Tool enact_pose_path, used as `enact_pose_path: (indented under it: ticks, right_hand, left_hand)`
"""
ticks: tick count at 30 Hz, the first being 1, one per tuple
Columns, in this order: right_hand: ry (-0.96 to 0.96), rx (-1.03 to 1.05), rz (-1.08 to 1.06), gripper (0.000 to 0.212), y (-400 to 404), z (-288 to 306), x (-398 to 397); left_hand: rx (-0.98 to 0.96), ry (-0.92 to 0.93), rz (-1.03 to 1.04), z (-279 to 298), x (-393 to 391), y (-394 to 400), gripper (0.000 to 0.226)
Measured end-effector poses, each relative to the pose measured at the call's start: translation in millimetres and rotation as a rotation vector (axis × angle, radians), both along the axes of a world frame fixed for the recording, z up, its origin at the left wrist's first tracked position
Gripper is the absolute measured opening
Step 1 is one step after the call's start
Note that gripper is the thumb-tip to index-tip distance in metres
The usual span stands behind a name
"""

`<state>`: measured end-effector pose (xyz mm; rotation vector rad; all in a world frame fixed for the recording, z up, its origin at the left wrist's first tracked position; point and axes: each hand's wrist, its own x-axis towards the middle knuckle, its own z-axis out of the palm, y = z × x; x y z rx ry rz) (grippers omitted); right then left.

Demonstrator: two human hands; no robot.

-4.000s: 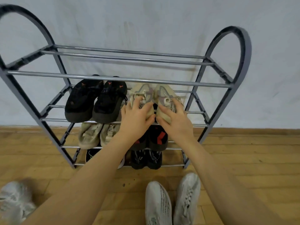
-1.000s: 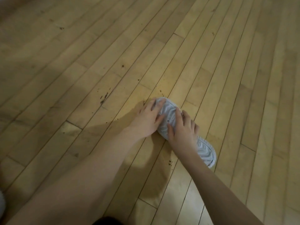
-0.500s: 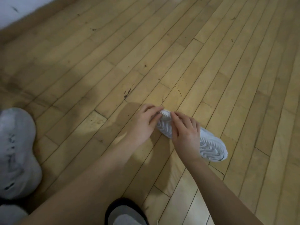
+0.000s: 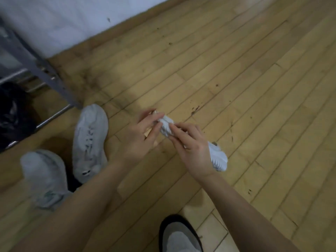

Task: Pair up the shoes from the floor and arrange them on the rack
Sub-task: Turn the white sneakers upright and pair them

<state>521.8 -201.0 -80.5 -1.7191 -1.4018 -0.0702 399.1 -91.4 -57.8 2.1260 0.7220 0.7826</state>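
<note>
A white shoe [image 4: 218,157] with a ribbed sole is lifted above the wooden floor, lying on its side between my hands. My right hand [image 4: 190,148] wraps its middle from above. My left hand [image 4: 143,131] pinches its front end [image 4: 164,122]. Two more white sneakers stand on the floor at the left, one upright near the rack's foot [image 4: 90,140] and one closer to me [image 4: 43,177]. The grey metal shoe rack [image 4: 43,73] shows only at its lower right corner, top left of the view, with a black shoe [image 4: 12,113] on its bottom shelf.
My own foot in a grey and black slipper [image 4: 180,235] is at the bottom centre. A white wall [image 4: 63,20] with a wooden skirting runs along the top left. Bare wooden floor [image 4: 254,79] spreads to the right.
The view has swung left, bringing the rack corner and two white sneakers into sight. Both hands have raised the white shoe off the floor and carried it toward the rack.
</note>
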Motion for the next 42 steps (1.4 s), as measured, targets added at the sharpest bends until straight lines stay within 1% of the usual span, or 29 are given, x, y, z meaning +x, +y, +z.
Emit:
enact_pose_path:
  ticks: [3,5,8,10,11,12,14,15,18,21,24,25,27,30,32,33,36,40,42]
  right_hand:
    - [-0.035,-0.006,0.108,0.025,28,-5,-29]
    - [-0.086,-0.061,0.16,0.025,39,-12,-40]
    - [-0.07,-0.159,0.15,0.03,43,-20,-44]
    - [-0.046,-0.223,0.109,0.034,39,-22,-38]
    - [-0.052,-0.266,0.086,0.035,37,-23,-35]
    - [-0.067,-0.313,0.062,0.037,35,-22,-30]
    - [-0.11,-0.391,0.05,0.039,32,-18,-24]
    - [-0.143,-0.41,0.071,0.038,32,-16,-22]
    - [-0.194,-0.403,0.152,0.033,27,-15,-25]
    - [-0.202,-0.347,0.14,0.027,15,-18,-34]
    - [-0.212,-0.336,0.143,0.023,4,-22,-42]
    - [-0.22,-0.336,0.154,0.023,1,-22,-43]
    - [-0.24,-0.328,0.168,0.022,-3,-21,-44]
    - [-0.182,-0.379,0.125,0.028,-7,-21,-38]
    - [-0.112,-0.469,0.062,0.038,-5,-22,-30]
    - [-0.077,-0.538,0.044,0.042,-3,-24,-27]
    - [-0.034,-0.758,0.051,0.046,2,-34,-19]
    - [-0.01,-0.913,0.082,0.052,4,-45,-16]
    - [-0.017,-0.971,0.113,0.052,3,-50,-19]
  left_hand:
    - [0.09,0.07,0.034,-5,-40,20,0.031]
    - [0.112,0.209,0.044,-17,-64,31,0.037]
    - [0.109,0.441,0.052,-36,-89,33,0.044]
    - [0.148,0.53,0.065,-43,-95,27,0.048]
    - [0.149,0.547,0.077,-43,-95,22,0.05]
    - [0.109,0.539,0.097,-42,-94,17,0.051]
    - [-0.008,0.46,0.147,-36,-89,10,0.053]
    - [-0.032,0.424,0.167,-35,-87,8,0.051]
    - [-0.062,0.338,0.201,-34,-82,1,0.042]
    - [-0.091,0.282,0.199,-35,-77,-1,0.032]
    - [-0.166,0.24,0.074,-41,-81,9,0.045]
    - [-0.169,0.251,0.028,-44,-84,14,0.049]
    - [-0.108,0.351,0.0,-53,-91,21,0.054]
    - [-0.014,0.591,0.079,-54,-97,15,0.062]
    - [-0.014,0.725,0.125,-53,-97,-3,0.061]
    - [-0.046,0.753,0.147,-53,-96,-13,0.061]
    - [-0.116,0.759,0.181,-54,-85,-36,0.063]
    - [-0.134,0.858,0.223,-64,-61,-45,0.064]
    - [-0.165,0.871,0.261,-69,-51,-46,0.064]
